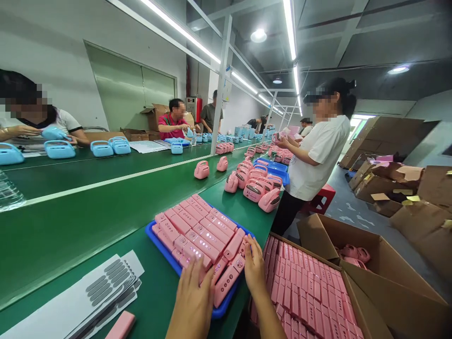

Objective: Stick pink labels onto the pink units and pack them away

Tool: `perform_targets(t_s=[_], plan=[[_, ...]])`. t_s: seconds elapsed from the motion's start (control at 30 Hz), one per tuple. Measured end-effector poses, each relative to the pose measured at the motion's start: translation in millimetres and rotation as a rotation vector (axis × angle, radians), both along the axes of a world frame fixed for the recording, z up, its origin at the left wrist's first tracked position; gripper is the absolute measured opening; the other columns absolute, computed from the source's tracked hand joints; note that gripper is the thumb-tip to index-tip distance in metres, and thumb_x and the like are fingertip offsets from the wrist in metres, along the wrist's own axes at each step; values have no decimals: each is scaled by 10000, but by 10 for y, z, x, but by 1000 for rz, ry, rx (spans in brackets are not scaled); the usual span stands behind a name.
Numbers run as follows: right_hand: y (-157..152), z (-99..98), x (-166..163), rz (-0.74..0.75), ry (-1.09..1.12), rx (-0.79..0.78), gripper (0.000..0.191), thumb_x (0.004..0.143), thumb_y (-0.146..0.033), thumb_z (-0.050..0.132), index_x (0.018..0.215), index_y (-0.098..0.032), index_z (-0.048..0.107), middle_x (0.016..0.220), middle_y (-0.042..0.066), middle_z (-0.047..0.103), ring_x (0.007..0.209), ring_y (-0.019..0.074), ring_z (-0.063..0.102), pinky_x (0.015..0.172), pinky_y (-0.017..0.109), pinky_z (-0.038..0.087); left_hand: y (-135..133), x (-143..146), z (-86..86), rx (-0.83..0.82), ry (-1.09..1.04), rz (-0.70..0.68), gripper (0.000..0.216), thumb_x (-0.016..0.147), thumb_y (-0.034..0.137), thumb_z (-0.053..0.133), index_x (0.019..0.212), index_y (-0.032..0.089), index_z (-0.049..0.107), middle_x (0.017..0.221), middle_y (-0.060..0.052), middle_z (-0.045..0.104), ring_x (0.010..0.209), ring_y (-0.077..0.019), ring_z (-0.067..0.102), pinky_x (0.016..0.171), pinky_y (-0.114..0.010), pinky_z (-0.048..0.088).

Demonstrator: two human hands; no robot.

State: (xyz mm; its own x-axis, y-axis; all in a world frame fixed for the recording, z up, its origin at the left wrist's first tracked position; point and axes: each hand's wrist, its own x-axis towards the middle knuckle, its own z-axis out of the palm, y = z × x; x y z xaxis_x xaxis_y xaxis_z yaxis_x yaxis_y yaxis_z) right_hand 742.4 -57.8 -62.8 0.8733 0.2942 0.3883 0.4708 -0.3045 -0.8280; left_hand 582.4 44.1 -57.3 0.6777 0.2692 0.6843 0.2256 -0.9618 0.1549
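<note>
A blue tray (152,234) on the green conveyor table holds several flat pink plastic parts (197,230) laid in rows. My left hand (192,301) lies flat on the parts at the tray's near edge, fingers together. My right hand (254,268) rests at the tray's right corner, fingertips touching a pink part (228,280) that tilts over the rim. Neither hand clearly grips anything.
An open cardboard box (388,287) full of the same pink parts (307,292) stands at my right. Sticker sheets (95,292) and a loose pink part (120,326) lie near left. Pink devices (261,190) crowd the table ahead, where a person in white (318,155) stands. Blue devices (60,149) and seated workers across.
</note>
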Motion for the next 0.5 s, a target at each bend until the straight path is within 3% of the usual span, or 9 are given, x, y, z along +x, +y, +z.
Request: perform_targets(t_s=[0.1, 0.23, 0.37, 0.5], plan=[[-21, -54, -111, 2, 9, 14, 656, 880, -569, 289, 1259, -68, 475, 1377, 192, 417, 1339, 276, 267, 1105, 504, 209, 180, -187, 125, -162, 20, 36, 302, 878, 146, 408, 1169, 187, 477, 1348, -151, 357, 1266, -310, 314, 930, -551, 467], [-35, -91, -255, 32, 15, 13, 645, 861, -581, 358, 1290, -108, 448, 1414, 178, 361, 1356, 269, 225, 1105, 498, 203, 383, -436, 170, -226, 26, 52, 281, 901, 211, 394, 1176, 240, 441, 1313, -110, 406, 1252, -288, 337, 916, -584, 468], [-41, -93, -284, 60, 22, 23, 616, 824, -587, 452, 1261, -154, 477, 1427, 167, 335, 1352, 281, 229, 1096, 507, 213, 352, -607, 200, -384, 25, 73, 267, 915, 264, 367, 1169, 315, 432, 1329, -50, 406, 1281, -252, 319, 966, -606, 412], [-90, -135, -276, 22, 28, 96, 619, 856, -594, 354, 1289, -157, 418, 1397, 169, 379, 1332, 285, 279, 1087, 530, 211, 332, -915, 324, -424, 0, 101, 264, 914, 312, 360, 1162, 365, 434, 1326, -17, 427, 1235, -219, 402, 949, -536, 459]])
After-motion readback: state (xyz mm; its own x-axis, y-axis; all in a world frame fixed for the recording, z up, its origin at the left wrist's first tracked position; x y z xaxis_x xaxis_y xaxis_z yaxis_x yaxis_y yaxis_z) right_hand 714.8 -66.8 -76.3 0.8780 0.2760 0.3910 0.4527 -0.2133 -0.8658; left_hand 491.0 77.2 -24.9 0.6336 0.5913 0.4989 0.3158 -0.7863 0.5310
